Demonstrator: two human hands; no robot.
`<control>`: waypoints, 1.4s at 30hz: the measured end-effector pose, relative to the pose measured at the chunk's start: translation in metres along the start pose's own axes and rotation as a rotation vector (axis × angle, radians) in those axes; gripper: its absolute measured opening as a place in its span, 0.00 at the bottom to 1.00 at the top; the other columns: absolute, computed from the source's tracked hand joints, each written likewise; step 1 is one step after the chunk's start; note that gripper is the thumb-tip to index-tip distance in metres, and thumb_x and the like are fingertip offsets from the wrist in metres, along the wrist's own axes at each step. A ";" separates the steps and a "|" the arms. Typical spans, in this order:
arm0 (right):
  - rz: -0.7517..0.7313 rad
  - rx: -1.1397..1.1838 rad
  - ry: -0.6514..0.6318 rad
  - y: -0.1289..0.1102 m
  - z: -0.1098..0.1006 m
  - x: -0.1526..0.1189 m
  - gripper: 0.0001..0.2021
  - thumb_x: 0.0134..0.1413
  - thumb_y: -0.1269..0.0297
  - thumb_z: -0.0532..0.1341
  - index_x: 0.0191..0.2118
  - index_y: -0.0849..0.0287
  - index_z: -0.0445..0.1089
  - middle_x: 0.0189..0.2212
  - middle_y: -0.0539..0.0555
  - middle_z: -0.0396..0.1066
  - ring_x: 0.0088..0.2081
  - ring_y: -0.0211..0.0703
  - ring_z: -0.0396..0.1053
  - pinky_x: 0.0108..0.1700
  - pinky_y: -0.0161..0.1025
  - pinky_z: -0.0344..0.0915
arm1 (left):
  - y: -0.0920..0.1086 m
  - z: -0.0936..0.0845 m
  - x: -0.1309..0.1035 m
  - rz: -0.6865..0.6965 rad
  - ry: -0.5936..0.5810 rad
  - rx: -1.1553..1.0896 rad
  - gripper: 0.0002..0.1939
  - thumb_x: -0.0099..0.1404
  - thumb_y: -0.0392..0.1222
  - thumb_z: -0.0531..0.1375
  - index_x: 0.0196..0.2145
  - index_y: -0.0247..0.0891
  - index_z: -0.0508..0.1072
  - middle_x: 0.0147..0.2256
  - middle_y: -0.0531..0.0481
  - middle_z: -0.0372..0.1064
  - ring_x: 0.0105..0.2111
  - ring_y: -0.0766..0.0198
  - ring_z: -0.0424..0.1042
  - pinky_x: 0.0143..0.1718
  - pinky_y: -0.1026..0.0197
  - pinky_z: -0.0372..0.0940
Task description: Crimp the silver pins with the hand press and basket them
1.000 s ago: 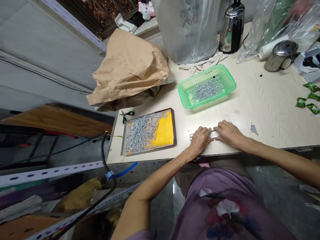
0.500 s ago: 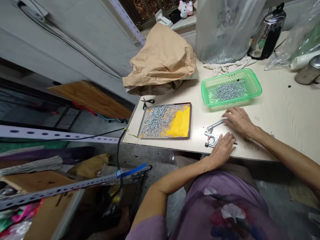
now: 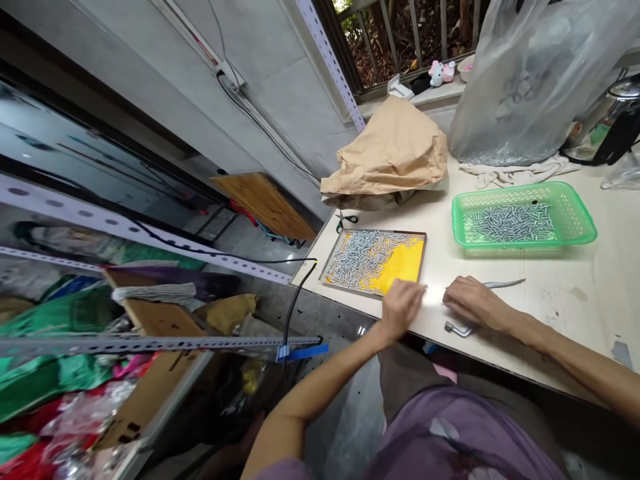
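Note:
My left hand (image 3: 401, 308) hovers at the front right corner of a shallow tray (image 3: 425, 257), its fingers curled together; anything inside them is too small or blurred to make out. Small silvery metal pins (image 3: 357, 257) fill much of the tray over a yellow bottom. To the right, my right hand (image 3: 473, 300) is closed, fingertips pointing left, over a metal tool with a C-shaped jaw (image 3: 459, 329) and a long grey handle (image 3: 505, 284). The hand covers the tool's middle, and whether it grips the tool is hidden. Between both hands the tabletop shines brightly.
Behind my right hand stands a green perforated basket (image 3: 575, 230) holding more pins. Scissors (image 3: 346, 220) lie behind the tray, near a brown paper bag (image 3: 395, 150). A large plastic bag (image 3: 520, 100), a cloth (image 3: 520, 172) and a kettle (image 3: 610, 120) line the back.
My left hand has left the tool and moved left to the tray's corner, its fingers now curled. My right hand now covers the tool's middle. The camera view has swung left.

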State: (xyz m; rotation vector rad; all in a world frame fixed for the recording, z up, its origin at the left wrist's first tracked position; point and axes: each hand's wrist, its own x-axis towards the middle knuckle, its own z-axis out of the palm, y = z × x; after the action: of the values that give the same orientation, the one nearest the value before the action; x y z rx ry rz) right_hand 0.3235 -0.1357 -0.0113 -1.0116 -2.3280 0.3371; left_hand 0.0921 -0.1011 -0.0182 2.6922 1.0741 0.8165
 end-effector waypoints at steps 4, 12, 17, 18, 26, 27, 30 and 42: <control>0.084 -0.127 0.204 0.004 -0.041 0.011 0.09 0.64 0.70 0.52 0.35 0.57 0.67 0.31 0.55 0.72 0.35 0.45 0.67 0.39 0.42 0.64 | -0.060 -0.003 0.055 -0.218 -0.034 0.216 0.08 0.69 0.35 0.57 0.39 0.39 0.77 0.37 0.46 0.71 0.40 0.60 0.66 0.40 0.60 0.64; 0.434 -0.497 0.462 0.028 -0.123 -0.001 0.10 0.65 0.61 0.53 0.44 0.52 0.71 0.38 0.60 0.69 0.44 0.56 0.68 0.44 0.52 0.68 | -0.096 0.018 0.101 -0.118 -0.372 0.272 0.06 0.68 0.36 0.58 0.37 0.36 0.76 0.38 0.44 0.70 0.42 0.56 0.64 0.42 0.57 0.62; 0.385 -0.372 0.299 0.015 -0.093 -0.034 0.14 0.66 0.57 0.51 0.44 0.56 0.71 0.39 0.59 0.69 0.41 0.51 0.71 0.39 0.47 0.71 | -0.098 0.021 0.110 -0.129 -0.424 0.316 0.07 0.68 0.35 0.58 0.33 0.33 0.75 0.38 0.41 0.70 0.44 0.55 0.65 0.44 0.56 0.63; 0.388 -0.325 0.263 0.010 -0.084 -0.041 0.14 0.67 0.58 0.50 0.44 0.56 0.71 0.40 0.59 0.70 0.41 0.50 0.71 0.40 0.46 0.71 | -0.097 0.020 0.111 -0.137 -0.422 0.321 0.07 0.68 0.34 0.57 0.33 0.33 0.74 0.38 0.40 0.71 0.44 0.55 0.65 0.44 0.56 0.63; 0.482 -0.087 0.055 -0.039 -0.038 -0.091 0.14 0.68 0.62 0.50 0.41 0.59 0.71 0.35 0.57 0.71 0.36 0.44 0.72 0.38 0.40 0.69 | -0.044 -0.003 0.088 -0.454 -0.300 -0.268 0.06 0.60 0.36 0.59 0.27 0.35 0.75 0.27 0.50 0.72 0.29 0.65 0.69 0.35 0.63 0.65; 0.495 -0.086 0.027 -0.042 -0.035 -0.095 0.13 0.68 0.62 0.50 0.41 0.59 0.71 0.34 0.57 0.71 0.36 0.45 0.72 0.38 0.41 0.69 | -0.030 -0.005 0.080 -0.532 -0.351 -0.414 0.07 0.60 0.39 0.60 0.28 0.34 0.75 0.25 0.51 0.71 0.26 0.67 0.68 0.31 0.65 0.64; 0.542 -0.101 -0.015 -0.048 -0.027 -0.105 0.12 0.66 0.63 0.52 0.43 0.59 0.71 0.34 0.57 0.70 0.35 0.46 0.71 0.37 0.41 0.68 | 0.010 -0.004 0.053 -0.721 -0.529 -0.747 0.12 0.57 0.46 0.62 0.29 0.32 0.76 0.21 0.53 0.68 0.20 0.71 0.64 0.23 0.67 0.61; 0.580 -0.143 -0.051 -0.051 -0.017 -0.106 0.15 0.68 0.70 0.47 0.37 0.61 0.70 0.33 0.57 0.68 0.32 0.44 0.66 0.32 0.38 0.61 | 0.056 0.015 0.028 -0.864 -0.604 -0.616 0.07 0.53 0.40 0.64 0.23 0.33 0.76 0.22 0.54 0.69 0.23 0.71 0.64 0.25 0.69 0.57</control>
State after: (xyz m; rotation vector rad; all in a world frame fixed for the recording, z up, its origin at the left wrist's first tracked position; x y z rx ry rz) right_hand 0.3613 -0.2479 -0.0180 -1.7639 -2.0813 0.4227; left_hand 0.1504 -0.1226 -0.0010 1.5435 1.3336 0.1085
